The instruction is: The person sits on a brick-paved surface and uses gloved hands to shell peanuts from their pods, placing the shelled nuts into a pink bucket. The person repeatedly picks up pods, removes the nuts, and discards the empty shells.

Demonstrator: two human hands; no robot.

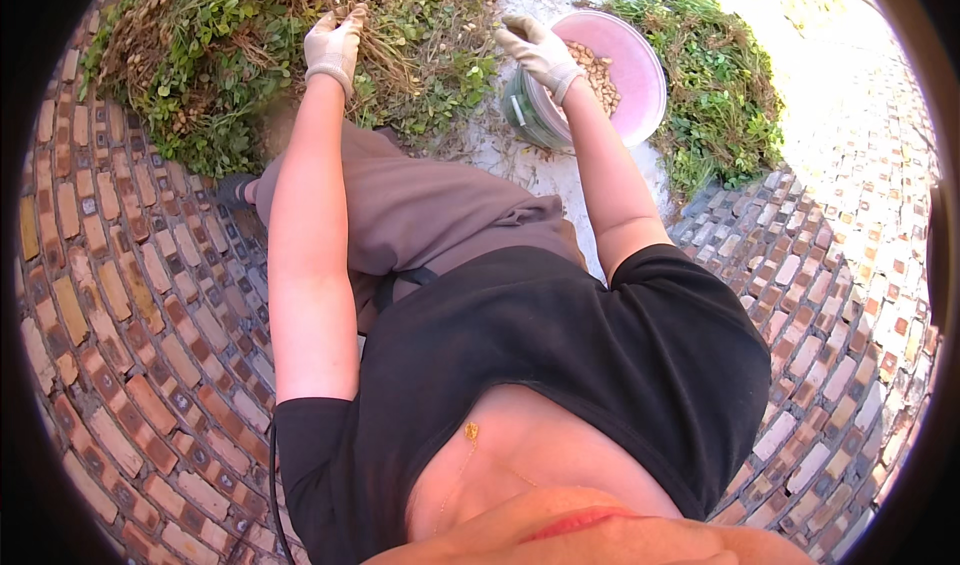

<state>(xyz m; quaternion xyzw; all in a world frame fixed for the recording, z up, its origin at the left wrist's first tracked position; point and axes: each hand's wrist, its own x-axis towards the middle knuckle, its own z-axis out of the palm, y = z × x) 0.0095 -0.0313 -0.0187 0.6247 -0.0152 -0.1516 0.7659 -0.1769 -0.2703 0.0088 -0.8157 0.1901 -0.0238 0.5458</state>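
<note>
My left hand (335,46), in a pale knitted glove with a coated palm, is closed at the brown roots and stems of an uprooted peanut plant (386,51). My right hand (538,51), gloved alike, hovers by the left rim of a plastic bucket (641,77), its fingers apart and nothing visible between them. The bucket has a pinkish inside and a greenish outside, and it tilts towards me. Peanuts in their shells (598,74) lie inside it, partly hidden by my right wrist.
A large heap of leafy peanut plants (202,62) spreads at the front left. Another heap (720,92) lies right of the bucket. Beneath the bucket is a whitish sheet or ground surface (480,141), strewn with plant bits. Brick paving (135,325) surrounds me, sunlit at the right.
</note>
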